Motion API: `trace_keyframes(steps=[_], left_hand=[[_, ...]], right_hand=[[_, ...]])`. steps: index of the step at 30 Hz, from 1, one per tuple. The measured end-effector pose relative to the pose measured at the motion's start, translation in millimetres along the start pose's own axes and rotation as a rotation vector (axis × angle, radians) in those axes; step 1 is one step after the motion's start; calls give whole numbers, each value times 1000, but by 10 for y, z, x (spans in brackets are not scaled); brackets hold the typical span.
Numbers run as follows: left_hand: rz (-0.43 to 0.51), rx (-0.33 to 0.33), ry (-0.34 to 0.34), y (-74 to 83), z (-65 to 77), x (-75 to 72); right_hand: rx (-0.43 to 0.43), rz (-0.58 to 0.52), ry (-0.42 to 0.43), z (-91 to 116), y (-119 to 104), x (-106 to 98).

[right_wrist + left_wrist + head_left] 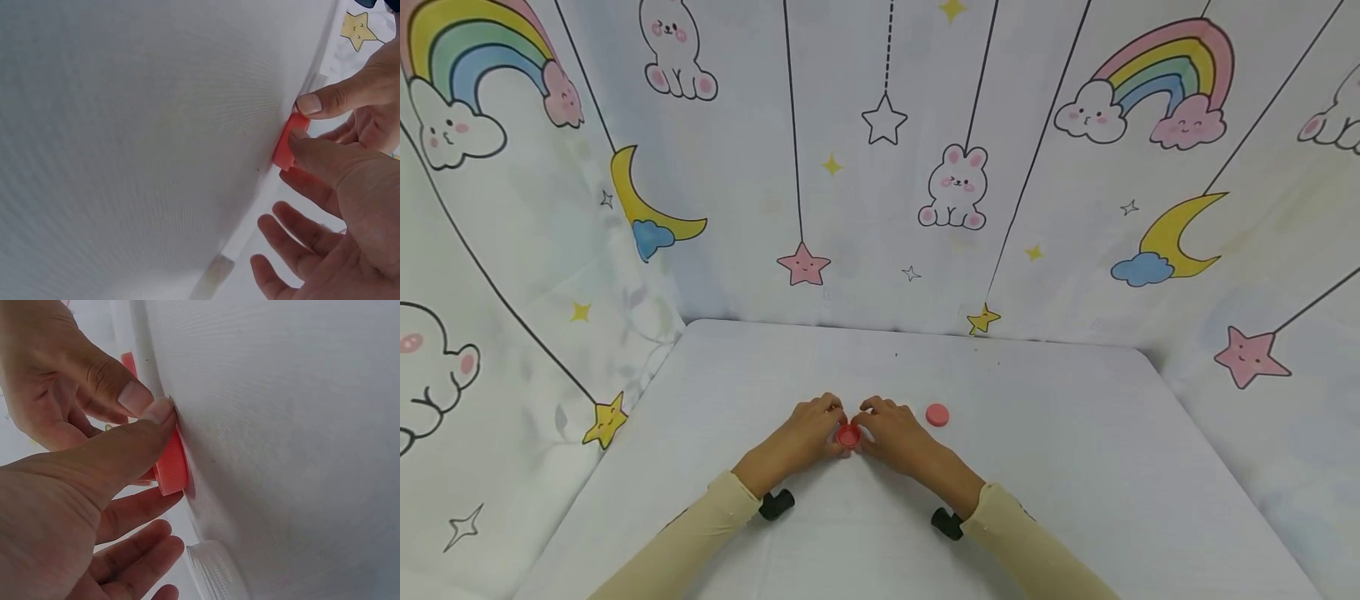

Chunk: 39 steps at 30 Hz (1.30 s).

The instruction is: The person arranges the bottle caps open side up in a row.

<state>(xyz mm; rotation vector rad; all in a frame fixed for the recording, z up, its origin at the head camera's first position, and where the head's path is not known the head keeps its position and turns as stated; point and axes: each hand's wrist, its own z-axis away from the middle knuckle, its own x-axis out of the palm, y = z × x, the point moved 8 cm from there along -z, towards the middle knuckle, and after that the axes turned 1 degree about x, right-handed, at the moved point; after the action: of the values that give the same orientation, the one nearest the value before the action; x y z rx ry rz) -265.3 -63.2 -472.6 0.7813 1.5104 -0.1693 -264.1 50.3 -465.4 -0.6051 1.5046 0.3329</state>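
Note:
A small red cap (848,436) lies on the white table with its hollow side up, between both hands. My left hand (805,432) pinches it from the left. In the left wrist view, the left thumb sits on the cap's ridged side (171,467), with the other fingers spread below. My right hand (897,439) pinches the same cap from the right. The right wrist view shows its thumb over the red cap (286,145) and the remaining fingers loosely bent. Inside the cap, details are too small to tell.
A second red disc (937,415) lies just beyond the right hand. A translucent ridged piece (217,572) shows low in the left wrist view; its kind is unclear. White cloth (880,275) with cartoon prints hangs behind and beside the table (1060,467).

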Motion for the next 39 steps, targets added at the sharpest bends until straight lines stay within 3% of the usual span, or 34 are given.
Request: trace_keyframes(steps=[8, 19, 28, 39], left_hand=[[0, 13, 6, 29, -31, -34], [33, 20, -15, 200, -168, -133], [-8, 40, -35, 316, -326, -110], [-106, 32, -98, 379, -537, -50]], right_hand=[[-5, -11, 4, 36, 50, -65], [46, -21, 20, 87, 286, -244], [106, -70, 26, 153, 567, -317], [125, -19, -4, 159, 759, -300]])
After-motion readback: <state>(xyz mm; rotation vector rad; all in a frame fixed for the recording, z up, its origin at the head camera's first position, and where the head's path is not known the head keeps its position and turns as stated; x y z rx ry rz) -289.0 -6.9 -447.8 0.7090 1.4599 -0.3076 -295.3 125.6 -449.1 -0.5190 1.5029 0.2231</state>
